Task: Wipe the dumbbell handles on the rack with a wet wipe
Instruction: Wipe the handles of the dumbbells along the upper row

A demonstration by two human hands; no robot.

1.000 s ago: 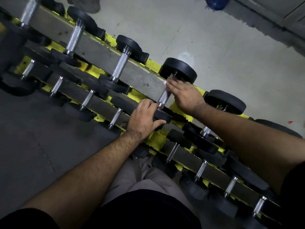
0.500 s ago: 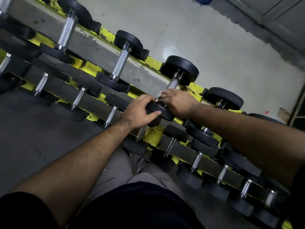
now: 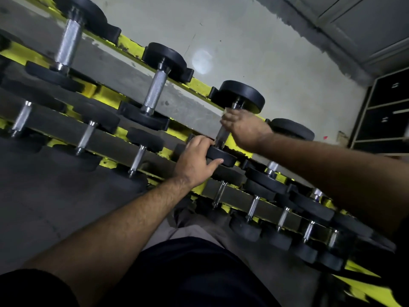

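A yellow rack (image 3: 197, 87) runs diagonally across the head view and carries rows of black dumbbells. On the upper row one dumbbell (image 3: 242, 96) has a steel handle (image 3: 221, 137). My right hand (image 3: 245, 127) is blurred and sits on the upper part of that handle. A pale scrap at its fingertips may be the wet wipe; I cannot make it out clearly. My left hand (image 3: 198, 159) grips the near black head (image 3: 221, 157) of the same dumbbell, thumb along its front edge.
More upper-row dumbbells (image 3: 155, 94) lie to the left and one (image 3: 292, 128) to the right. Smaller dumbbells (image 3: 137, 158) fill the lower row. A pale wall (image 3: 265, 41) is behind the rack, and dark shelving (image 3: 385, 111) stands at the right.
My right hand has slid up the handle from its lower end toward the far head. My left hand keeps its hold on the near head. The camera has moved closer.
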